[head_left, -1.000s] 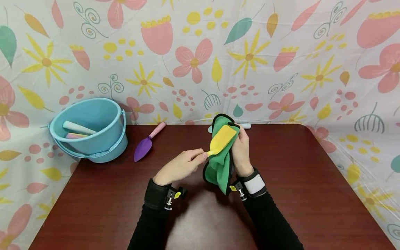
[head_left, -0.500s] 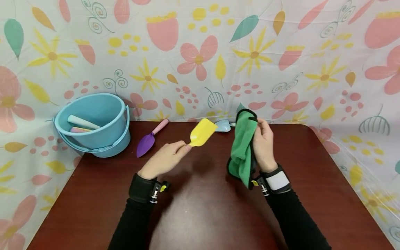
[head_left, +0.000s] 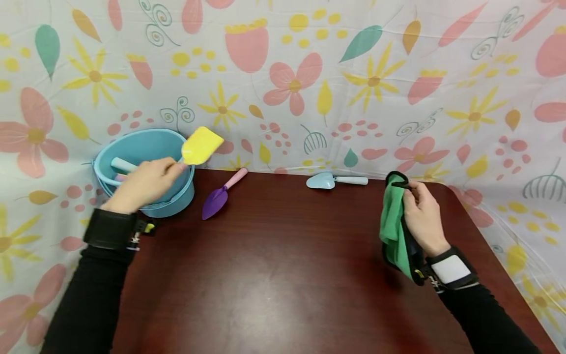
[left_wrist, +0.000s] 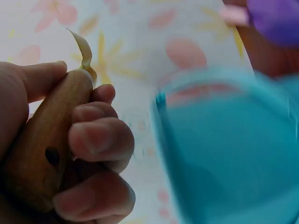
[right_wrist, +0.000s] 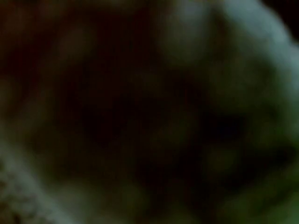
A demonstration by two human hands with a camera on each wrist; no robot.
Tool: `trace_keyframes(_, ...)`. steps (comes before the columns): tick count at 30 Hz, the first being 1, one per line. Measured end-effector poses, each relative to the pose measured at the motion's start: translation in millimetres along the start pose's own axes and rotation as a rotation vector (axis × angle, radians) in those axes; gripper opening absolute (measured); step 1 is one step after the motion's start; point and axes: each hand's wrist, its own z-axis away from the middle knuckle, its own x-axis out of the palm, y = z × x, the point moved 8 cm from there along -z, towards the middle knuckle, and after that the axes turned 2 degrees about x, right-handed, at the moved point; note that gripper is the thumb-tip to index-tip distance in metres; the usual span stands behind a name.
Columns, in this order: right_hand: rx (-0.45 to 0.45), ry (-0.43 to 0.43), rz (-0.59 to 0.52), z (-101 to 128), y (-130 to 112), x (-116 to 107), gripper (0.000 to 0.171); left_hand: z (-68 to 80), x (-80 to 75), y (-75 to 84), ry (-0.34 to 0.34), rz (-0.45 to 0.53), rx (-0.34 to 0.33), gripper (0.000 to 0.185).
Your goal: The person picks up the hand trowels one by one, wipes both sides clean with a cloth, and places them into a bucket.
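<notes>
The left hand [head_left: 146, 183] is clamped on the wooden handle of a yellow spatula [head_left: 201, 145], its blade just above the blue bucket [head_left: 146, 147] beneath the hand. The right hand [head_left: 422, 219] pinches a green cloth [head_left: 393, 226] hanging over the tabletop [head_left: 283, 275].

No readable text, labels or numbers — anywhere

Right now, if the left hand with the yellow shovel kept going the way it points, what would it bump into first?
Probably the flowered backdrop. The left hand grips the yellow shovel above the blue bucket, blade aimed up and away past the rim. Depth is hard to judge, so the bucket's far rim could come first.
</notes>
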Motion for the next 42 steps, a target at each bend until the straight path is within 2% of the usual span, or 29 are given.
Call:
trace_keyframes(3,0.004,-0.022,0.085,3,17,-10,0.042,0.2,-17.3,-22.9,-0.014,-0.067,-0.037,0.055)
trace_keyframes(7,-0.001,-0.04,0.167,10,37,-18,0.042,0.7,-29.3,-50.2,-0.066,-0.11,-0.084,0.058)
trace_keyframes(10,-0.016,-0.046,0.232,14,51,-23,0.04,-0.6,-31.6,-66.0,-0.114,-0.121,-0.104,0.062)
trace_keyframes(14,-0.032,-0.069,0.295,16,70,-27,0.037,-4.1,-29.8,-79.9,-0.153,-0.135,-0.118,0.058)
trace_keyframes(18,-0.026,-0.106,0.329,19,86,-23,0.037,-8.8,-26.6,-86.3,-0.173,-0.165,-0.13,0.052)
trace_keyframes(23,-0.007,-0.187,0.363,22,101,-10,0.037,-15.4,-26.3,-83.9,-0.175,-0.229,-0.141,0.049)
trace_keyframes(30,-0.006,-0.28,0.397,21,107,7,0.037,-24.7,-18.2,-84.6,-0.216,-0.274,-0.142,0.036)
trace_keyframes(37,-0.017,-0.319,0.439,22,111,18,0.034,-29.0,-10.1,-96.3,-0.26,-0.24,-0.19,0.028)
trace_keyframes(42,-0.033,-0.346,0.457,22,109,22,0.034,-31.6,-5.8,-99.6,-0.282,-0.204,-0.2,0.028)
